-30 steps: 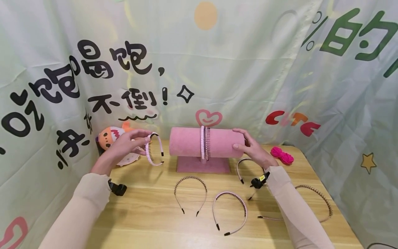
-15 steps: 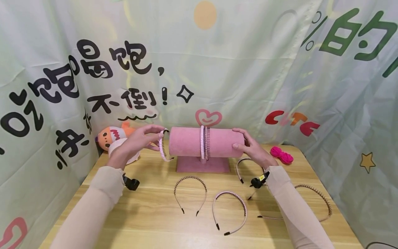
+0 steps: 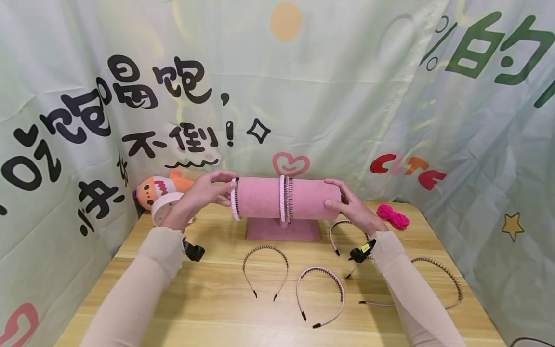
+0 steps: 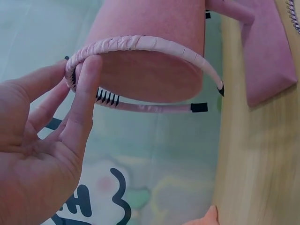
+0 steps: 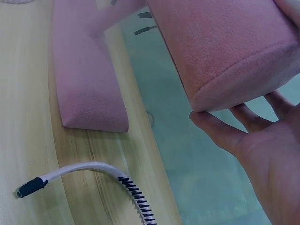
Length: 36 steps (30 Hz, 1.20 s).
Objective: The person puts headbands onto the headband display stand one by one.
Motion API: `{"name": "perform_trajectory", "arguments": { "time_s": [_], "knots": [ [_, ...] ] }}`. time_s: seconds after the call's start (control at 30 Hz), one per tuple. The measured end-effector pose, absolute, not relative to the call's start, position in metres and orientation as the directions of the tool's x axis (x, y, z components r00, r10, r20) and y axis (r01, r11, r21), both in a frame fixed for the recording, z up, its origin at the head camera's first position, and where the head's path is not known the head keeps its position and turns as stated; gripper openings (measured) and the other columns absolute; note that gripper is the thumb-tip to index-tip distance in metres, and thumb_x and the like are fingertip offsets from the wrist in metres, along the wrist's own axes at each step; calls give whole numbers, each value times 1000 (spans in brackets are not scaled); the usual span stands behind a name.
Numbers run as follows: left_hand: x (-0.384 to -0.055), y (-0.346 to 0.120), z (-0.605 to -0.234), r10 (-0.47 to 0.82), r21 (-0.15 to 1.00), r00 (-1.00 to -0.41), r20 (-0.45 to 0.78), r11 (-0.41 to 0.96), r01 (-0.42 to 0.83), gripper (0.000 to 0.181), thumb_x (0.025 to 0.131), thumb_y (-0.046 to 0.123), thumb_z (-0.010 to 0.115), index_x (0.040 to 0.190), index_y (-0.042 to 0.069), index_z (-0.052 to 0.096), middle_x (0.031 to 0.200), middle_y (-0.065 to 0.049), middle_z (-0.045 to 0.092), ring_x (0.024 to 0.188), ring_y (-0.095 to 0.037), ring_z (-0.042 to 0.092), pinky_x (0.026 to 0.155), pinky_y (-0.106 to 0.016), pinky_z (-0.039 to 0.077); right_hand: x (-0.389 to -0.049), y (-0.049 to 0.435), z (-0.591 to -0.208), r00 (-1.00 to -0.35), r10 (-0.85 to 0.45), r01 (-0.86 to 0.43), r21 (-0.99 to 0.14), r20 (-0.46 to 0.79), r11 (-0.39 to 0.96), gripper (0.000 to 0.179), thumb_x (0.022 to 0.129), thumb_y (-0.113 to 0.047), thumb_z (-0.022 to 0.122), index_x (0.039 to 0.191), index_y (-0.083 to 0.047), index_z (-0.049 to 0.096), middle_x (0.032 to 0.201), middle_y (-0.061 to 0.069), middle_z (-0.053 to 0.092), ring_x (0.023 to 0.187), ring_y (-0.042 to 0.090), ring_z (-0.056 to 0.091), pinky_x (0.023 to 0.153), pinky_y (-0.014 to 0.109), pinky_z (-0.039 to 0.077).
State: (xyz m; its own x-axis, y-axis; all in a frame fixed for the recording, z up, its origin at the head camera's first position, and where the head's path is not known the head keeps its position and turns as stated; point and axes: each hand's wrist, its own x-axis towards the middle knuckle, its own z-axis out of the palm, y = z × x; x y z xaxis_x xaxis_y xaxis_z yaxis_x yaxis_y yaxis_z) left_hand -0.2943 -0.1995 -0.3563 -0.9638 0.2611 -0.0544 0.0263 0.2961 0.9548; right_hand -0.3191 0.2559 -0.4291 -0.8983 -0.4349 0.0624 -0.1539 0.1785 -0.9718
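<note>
My left hand (image 3: 208, 192) pinches a pale pink headband (image 3: 235, 205) with black teeth at the left end of a pink velvet headband stand (image 3: 260, 200). In the left wrist view the band (image 4: 140, 43) curves around that end of the roll, its black tips pointing away from the fingers. At the opposite end, my right hand (image 3: 355, 209) grips the roll, thumb in front and fingers at the back. The right wrist view shows fingertips at the edge of the roll (image 5: 234, 42). Several headbands (image 3: 283, 200) sit side by side around the middle of the roll.
On the wooden table (image 3: 208, 299) lie a brown beaded headband (image 3: 265, 247), a pink one (image 3: 321, 269) and others near the right arm (image 3: 438, 265). Behind stand an orange plush toy (image 3: 153, 190) at left and a bright pink bow (image 3: 392, 216) at right, before a printed curtain.
My left hand has carried the pale pink headband rightward from beside the stand onto the roll's left end. The right hand has stayed at the right end.
</note>
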Motion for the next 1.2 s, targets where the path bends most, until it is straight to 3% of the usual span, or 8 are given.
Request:
{"name": "perform_trajectory", "arguments": {
  "time_s": [0.3,0.67,0.83,0.93,1.07,1.2],
  "knots": [
    [-298,-191,-351,251,957,-967,-36,287,39,51,108,17,69,157,8,54,148,-20,58,105,-30,70,85,-38,68,-318,255,-428,-898,-436,-146,-975,59,170,64,110,-17,66,163,-35,35,170,14,31,147,39,43,102,31,58],
    [-297,-185,-353,260,953,-965,-33,298,47,55,109,22,69,161,10,53,148,-18,60,106,-26,69,84,-38,68,-318,255,-429,-898,-436,-150,-974,63,168,64,110,-16,65,163,-34,35,169,16,31,145,38,44,102,31,58],
    [-299,-185,-355,284,924,-959,12,364,119,53,111,25,67,161,13,54,152,-17,59,112,-31,70,81,-39,68,-316,255,-427,-899,-434,-150,-975,67,161,63,110,-14,64,163,-33,35,169,15,31,145,38,43,101,30,58],
    [-297,-192,-358,330,873,-942,64,438,212,53,111,30,65,162,19,53,167,-15,46,127,-35,67,89,-45,67,-316,255,-427,-895,-440,-154,-975,70,160,64,110,-14,64,164,-32,34,170,16,30,145,38,43,102,31,57],
    [-294,-203,-363,401,787,-906,138,511,346,53,111,31,65,162,22,53,176,-11,33,145,-38,54,112,-58,55,-317,255,-427,-894,-442,-159,-974,73,161,64,110,-16,64,164,-32,34,170,17,30,146,38,43,102,31,57],
    [-294,-209,-367,461,734,-868,186,522,435,55,111,27,65,164,19,51,175,-13,37,157,-41,40,125,-63,40,-317,254,-427,-894,-441,-160,-975,77,155,64,110,-16,65,164,-31,34,170,18,30,146,38,42,102,30,57]
  ]
}}
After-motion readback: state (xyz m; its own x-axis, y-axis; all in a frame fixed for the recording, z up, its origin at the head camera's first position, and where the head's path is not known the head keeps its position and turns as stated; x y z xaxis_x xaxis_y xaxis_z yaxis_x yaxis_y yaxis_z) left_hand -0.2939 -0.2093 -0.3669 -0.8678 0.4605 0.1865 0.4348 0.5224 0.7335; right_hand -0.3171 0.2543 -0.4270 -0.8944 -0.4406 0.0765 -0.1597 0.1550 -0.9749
